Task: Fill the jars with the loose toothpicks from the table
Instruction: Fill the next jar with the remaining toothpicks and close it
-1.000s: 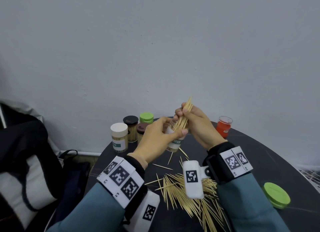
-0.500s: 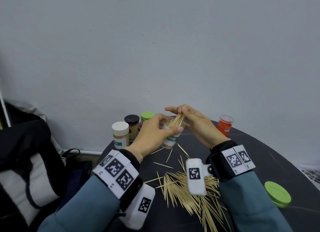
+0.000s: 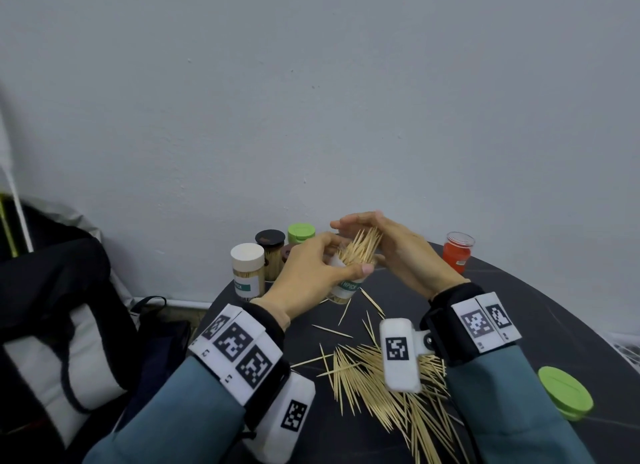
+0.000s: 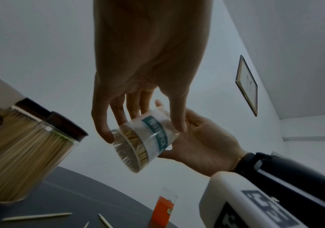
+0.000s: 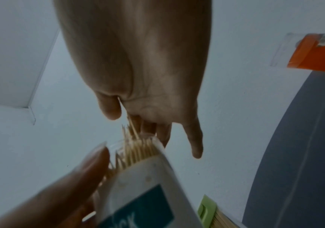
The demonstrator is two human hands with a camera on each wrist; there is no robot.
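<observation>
The left hand grips one clear jar, tilted and lifted off the table, its teal label reading TOOTHPICK; a bundle of toothpicks fans out of its mouth; the right hand cups the bundle, fingers nearly straight, touching the tips; behind stand four capped jars, white, dark, brown and green; one orange jar sits apart at right; a loose pile lies near the wrists; one green lid rests far right.
</observation>
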